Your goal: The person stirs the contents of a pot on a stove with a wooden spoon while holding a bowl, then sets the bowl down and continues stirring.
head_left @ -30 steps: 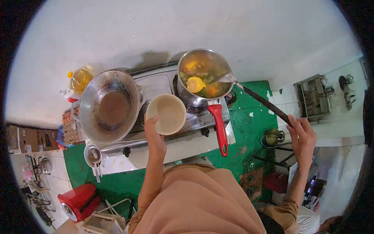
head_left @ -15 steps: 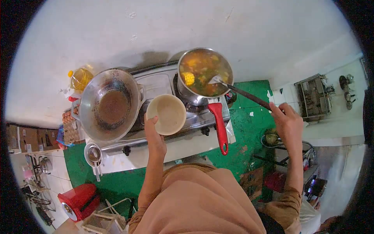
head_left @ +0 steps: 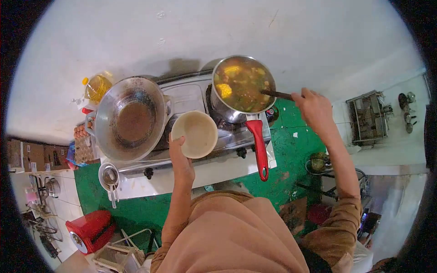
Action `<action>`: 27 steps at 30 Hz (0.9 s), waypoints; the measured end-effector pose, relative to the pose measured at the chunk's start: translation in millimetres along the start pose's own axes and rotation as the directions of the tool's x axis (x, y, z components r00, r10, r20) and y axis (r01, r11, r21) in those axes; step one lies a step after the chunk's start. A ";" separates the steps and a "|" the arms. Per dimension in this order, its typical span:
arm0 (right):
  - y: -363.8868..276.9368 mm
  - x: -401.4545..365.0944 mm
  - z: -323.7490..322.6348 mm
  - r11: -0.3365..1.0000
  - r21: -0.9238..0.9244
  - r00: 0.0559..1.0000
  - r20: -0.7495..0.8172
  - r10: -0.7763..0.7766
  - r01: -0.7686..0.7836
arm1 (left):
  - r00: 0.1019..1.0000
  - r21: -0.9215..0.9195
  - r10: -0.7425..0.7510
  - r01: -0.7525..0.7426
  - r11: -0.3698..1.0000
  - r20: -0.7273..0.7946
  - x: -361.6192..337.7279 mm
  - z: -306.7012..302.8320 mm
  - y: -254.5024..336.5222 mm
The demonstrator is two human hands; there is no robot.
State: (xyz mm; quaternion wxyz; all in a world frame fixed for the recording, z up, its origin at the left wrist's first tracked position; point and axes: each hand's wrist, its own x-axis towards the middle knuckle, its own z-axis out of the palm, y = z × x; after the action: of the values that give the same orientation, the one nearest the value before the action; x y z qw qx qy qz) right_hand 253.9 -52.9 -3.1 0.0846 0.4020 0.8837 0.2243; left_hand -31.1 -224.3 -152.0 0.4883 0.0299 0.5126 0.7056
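Observation:
My left hand (head_left: 182, 164) is closed on the rim and side of a cream bowl (head_left: 195, 135), held above the stove's front with its hollow side facing me. My right hand (head_left: 314, 109) grips the dark handle of a ladle (head_left: 283, 95). The ladle's head is sunk in the soup and hidden. Yellow corn pieces (head_left: 223, 90) and greens float in the soup (head_left: 248, 88), which fills a steel saucepan (head_left: 223, 108) on the right burner. Its red handle (head_left: 259, 145) points towards me.
A large, stained wok (head_left: 105, 129) sits on the left of the stove (head_left: 184, 95). Beside it are an oil bottle (head_left: 97, 88) and eggs in a tray (head_left: 83, 150). A small white bowl (head_left: 103, 176) with strainers stands at the stove's front left corner.
My right hand has moved up and left, and the ladle's pale head has gone under the soup. Another corn piece now shows at the surface. My left hand keeps the bowl in place.

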 end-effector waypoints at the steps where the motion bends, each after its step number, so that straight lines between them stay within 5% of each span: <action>1: 1.3 7.3 -1.1 1.000 0.001 1.000 0.001 0.000 0.000 | 1.000 0.001 -0.001 0.001 1.000 -0.001 -0.4 -0.3 0.1; 16: 35.7 78.2 -14.6 0.938 0.346 0.895 0.415 -0.166 0.014 | 0.996 0.031 -0.072 0.071 0.997 0.050 -9.6 7.5 2.1; 18: 37.1 79.6 -21.4 0.842 0.490 0.803 0.583 -0.123 -0.227 | 0.997 0.027 -0.077 0.077 0.997 -0.005 -8.2 4.4 -0.7; 27: 69.0 48.7 -12.8 0.565 0.626 0.752 0.659 -0.017 -0.536 | 0.997 0.027 -0.067 0.066 0.997 0.036 -7.1 6.1 6.5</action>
State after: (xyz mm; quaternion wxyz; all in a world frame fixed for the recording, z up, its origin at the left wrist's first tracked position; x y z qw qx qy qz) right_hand 263.9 19.1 41.8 0.1368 0.5790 0.7392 -0.3157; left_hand -28.3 -225.2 -141.0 0.5207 0.0321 0.5131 0.6817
